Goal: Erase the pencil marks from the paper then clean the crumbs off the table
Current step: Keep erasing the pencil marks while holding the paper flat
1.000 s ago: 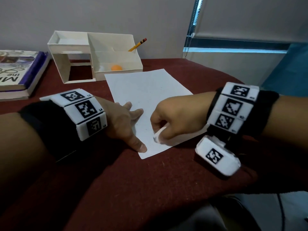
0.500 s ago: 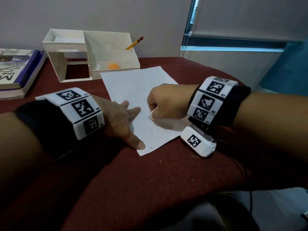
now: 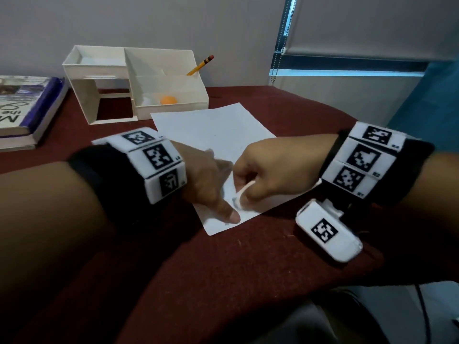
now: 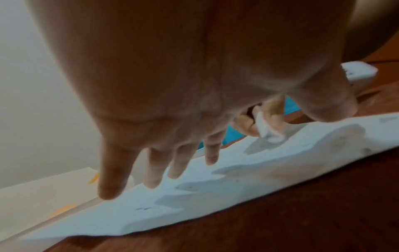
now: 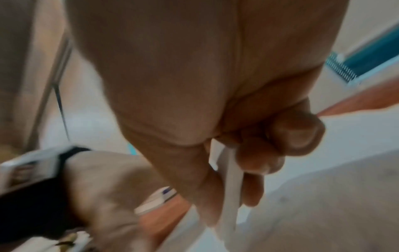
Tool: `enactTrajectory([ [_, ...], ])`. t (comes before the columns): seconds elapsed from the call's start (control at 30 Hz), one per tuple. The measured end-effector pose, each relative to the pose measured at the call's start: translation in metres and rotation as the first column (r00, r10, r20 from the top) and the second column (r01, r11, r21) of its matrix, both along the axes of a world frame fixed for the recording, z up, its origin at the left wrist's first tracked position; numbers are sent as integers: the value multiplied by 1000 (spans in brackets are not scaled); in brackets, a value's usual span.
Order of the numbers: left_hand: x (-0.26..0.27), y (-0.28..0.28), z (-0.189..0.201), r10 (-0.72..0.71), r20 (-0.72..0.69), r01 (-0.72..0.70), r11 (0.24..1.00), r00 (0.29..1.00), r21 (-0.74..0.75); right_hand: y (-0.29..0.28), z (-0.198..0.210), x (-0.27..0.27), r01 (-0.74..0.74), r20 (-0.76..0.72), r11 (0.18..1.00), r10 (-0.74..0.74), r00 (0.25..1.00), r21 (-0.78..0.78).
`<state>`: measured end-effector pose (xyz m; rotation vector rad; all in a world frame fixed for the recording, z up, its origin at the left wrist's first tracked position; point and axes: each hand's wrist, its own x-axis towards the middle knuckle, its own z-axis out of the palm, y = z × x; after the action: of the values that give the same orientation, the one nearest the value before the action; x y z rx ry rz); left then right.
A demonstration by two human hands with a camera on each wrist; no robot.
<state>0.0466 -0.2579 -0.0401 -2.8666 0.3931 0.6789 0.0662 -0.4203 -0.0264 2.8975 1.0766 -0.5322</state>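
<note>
A white sheet of paper (image 3: 218, 135) lies on the dark red table (image 3: 223, 269), its near corner toward me. My left hand (image 3: 211, 184) presses flat on the sheet's left side, fingers spread and straight (image 4: 155, 170), thumb near the bottom corner. My right hand (image 3: 270, 175) is curled into a fist and pinches a white eraser (image 3: 242, 194) whose tip touches the paper (image 4: 259, 170) close to my left thumb. In the left wrist view the eraser (image 4: 267, 129) shows between fingertips; in the right wrist view the eraser (image 5: 228, 187) is a white bar between thumb and fingers. Faint grey marks show beside the eraser tip.
A white desk organizer (image 3: 139, 80) stands at the back with a yellow pencil (image 3: 201, 64) and an orange ball (image 3: 168, 100) in it. Stacked books (image 3: 27, 108) lie at the far left. A few pale crumbs (image 3: 239, 242) dot the table by the paper's corner. The table edge curves off at right.
My right hand slid up the sheet with the eraser, then came back down toward the near corner beside my left thumb. The left hand has stayed pressing on the paper.
</note>
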Motion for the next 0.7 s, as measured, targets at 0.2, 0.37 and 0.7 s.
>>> enactTrajectory([
  [0.2,8,0,-8,25,-46,-22,997,999,78,-6,-4,24,113,157,993,-106,982,-33],
  [0.37,9,-1,-9,18,-75,-14,998,997,59,3,-6,3,-56,-17,997,55,998,-60],
  [0.7,5,-1,-6,-22,-92,22,1000,996,-6,18,-12,17,-34,22,999,35,999,-26],
])
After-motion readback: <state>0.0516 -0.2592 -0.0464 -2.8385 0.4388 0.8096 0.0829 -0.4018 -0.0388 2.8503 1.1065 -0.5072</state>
